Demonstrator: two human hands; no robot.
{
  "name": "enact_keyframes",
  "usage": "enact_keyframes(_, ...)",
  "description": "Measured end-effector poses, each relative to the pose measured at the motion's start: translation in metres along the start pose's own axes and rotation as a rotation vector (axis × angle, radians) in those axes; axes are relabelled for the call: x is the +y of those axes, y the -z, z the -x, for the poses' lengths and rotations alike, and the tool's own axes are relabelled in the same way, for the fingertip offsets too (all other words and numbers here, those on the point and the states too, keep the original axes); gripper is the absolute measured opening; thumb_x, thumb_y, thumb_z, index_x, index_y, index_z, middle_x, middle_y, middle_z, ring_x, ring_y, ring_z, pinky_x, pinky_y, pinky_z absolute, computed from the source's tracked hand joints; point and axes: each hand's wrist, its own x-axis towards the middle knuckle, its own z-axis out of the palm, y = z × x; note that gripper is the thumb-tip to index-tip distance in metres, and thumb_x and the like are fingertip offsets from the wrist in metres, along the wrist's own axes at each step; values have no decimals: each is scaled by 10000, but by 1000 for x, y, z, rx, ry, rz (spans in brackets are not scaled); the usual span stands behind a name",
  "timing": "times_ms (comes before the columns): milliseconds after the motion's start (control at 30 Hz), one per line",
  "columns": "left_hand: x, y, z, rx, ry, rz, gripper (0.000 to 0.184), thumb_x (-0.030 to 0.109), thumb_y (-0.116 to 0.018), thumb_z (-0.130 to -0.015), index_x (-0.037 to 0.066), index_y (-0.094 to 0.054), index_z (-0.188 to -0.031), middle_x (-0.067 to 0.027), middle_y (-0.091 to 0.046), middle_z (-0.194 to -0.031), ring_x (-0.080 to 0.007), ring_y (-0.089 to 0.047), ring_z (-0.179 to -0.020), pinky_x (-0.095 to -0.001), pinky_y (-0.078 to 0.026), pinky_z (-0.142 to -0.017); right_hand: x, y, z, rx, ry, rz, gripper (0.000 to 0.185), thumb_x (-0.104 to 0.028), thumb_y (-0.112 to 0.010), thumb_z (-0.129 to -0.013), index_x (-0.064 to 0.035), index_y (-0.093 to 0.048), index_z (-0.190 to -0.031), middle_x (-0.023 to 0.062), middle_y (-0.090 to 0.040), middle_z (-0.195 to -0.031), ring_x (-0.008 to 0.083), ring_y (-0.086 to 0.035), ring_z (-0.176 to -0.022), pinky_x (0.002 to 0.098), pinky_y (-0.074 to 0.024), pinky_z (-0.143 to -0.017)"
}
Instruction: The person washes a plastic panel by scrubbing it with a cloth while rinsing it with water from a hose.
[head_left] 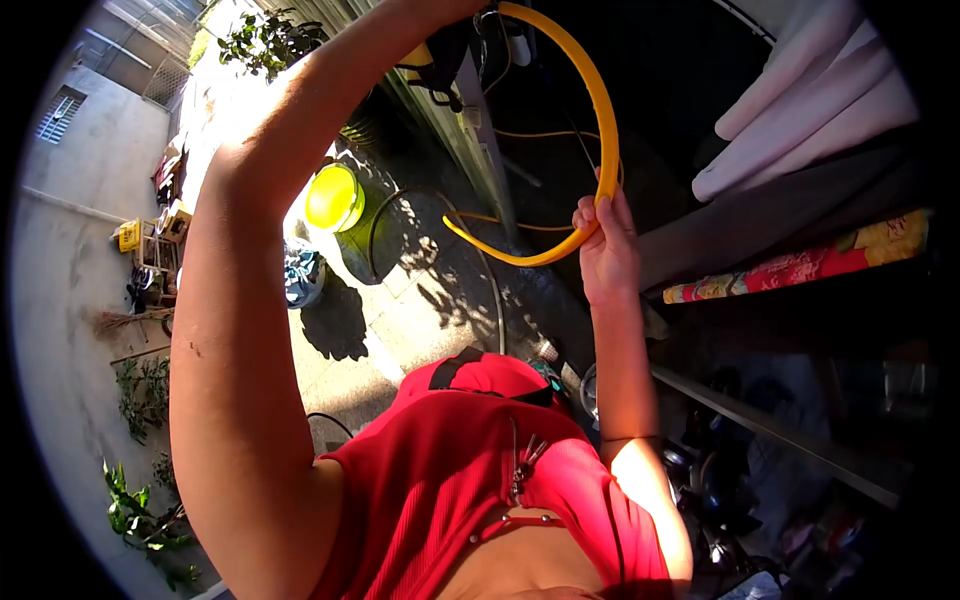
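A yellow hose [592,85] makes a big curve in front of me. My right hand [606,240] is closed around it, thumb and fingers pinching the lower right of the bend. Past this grip the hose sweeps left to a bend near a post, and a thinner-looking yellow length [545,134] runs behind it. My left arm is raised high, and only the edge of my left hand [455,6] shows at the top of the view, beside the hose's upper part. Its fingers are out of sight, so I cannot tell whether it grips the hose.
A bright yellow-green bucket [334,198] and a blue-and-white bundle [302,274] stand on sunlit paving. A dark hose [497,300] trails across the ground. White cloths [800,100] hang at right above a red patterned cloth [800,262]. A metal post [483,150] rises ahead.
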Motion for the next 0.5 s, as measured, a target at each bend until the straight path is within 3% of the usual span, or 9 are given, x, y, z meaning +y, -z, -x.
enact_keyframes(67,51,-38,27,166,-66,278,361,375,-571,-919,39,-702,-935,-74,-636,-899,-193,-548,-979,-365,-423,-885,2,4,5,17,-21,15,400,-172,-582,-957,-37,-505,-1326,-4,-469,-820,105,-410,-752,243,-361,-733)
enact_keyframes(100,80,-63,42,244,-107,254,436,467,-573,-851,60,-728,-860,-99,-618,-859,-260,-501,-1021,-413,-364,-912,3,7,8,18,-37,15,401,-168,-580,-956,-32,-503,-1326,-2,-471,-819,106,-410,-752,243,-361,-732)
enact_keyframes(200,142,-86,84,11,-179,249,320,266,-527,-799,9,-714,-836,-158,-644,-885,-299,-554,-906,-433,-415,-829,10,11,16,-77,-67,27,436,-182,-579,-955,-11,-474,-1342,-1,-457,-819,103,-408,-756,253,-355,-737)
enact_keyframes(233,156,-97,97,-69,-182,291,314,250,-520,-807,36,-736,-884,-167,-666,-933,-339,-573,-969,-486,-411,-900,13,9,19,-119,-87,45,426,-167,-576,-952,-1,-485,-1333,0,-461,-822,109,-412,-765,254,-354,-743)
enact_keyframes(267,158,-110,109,44,-157,251,316,240,-519,-804,23,-730,-896,-161,-667,-926,-319,-579,-951,-479,-416,-897,13,1,17,-149,-88,52,434,-166,-585,-947,0,-483,-1335,1,-469,-822,103,-414,-763,246,-353,-739)
enact_keyframes(333,153,-135,128,44,-221,472,282,226,-538,-773,30,-723,-857,-142,-651,-859,-299,-582,-912,-443,-424,-887,11,-16,16,-192,-114,80,450,-164,-602,-939,2,-479,-1339,2,-486,-824,92,-416,-760,230,-352,-731)
enact_keyframes(433,99,-103,152,0,-41,327,175,251,-625,-742,87,-679,-772,-46,-590,-790,-227,-548,-852,-367,-436,-847,10,-62,-2,-250,-88,49,466,-178,-607,-938,-2,-470,-1347,-2,-479,-828,90,-414,-768,224,-346,-742)
enact_keyframes(467,75,-98,157,95,18,278,172,283,-643,-737,115,-673,-758,-35,-554,-753,-224,-541,-863,-357,-423,-850,11,-75,-9,-291,-77,23,458,-173,-598,-942,-12,-467,-1351,-2,-478,-832,94,-414,-776,230,-349,-751)
enact_keyframes(500,50,-94,163,52,-14,287,180,296,-647,-751,118,-669,-749,-30,-555,-762,-220,-536,-874,-356,-416,-855,14,-88,-17,-328,-70,-5,450,-167,-588,-947,-22,-465,-1354,-2,-477,-835,98,-413,-783,235,-352,-760)
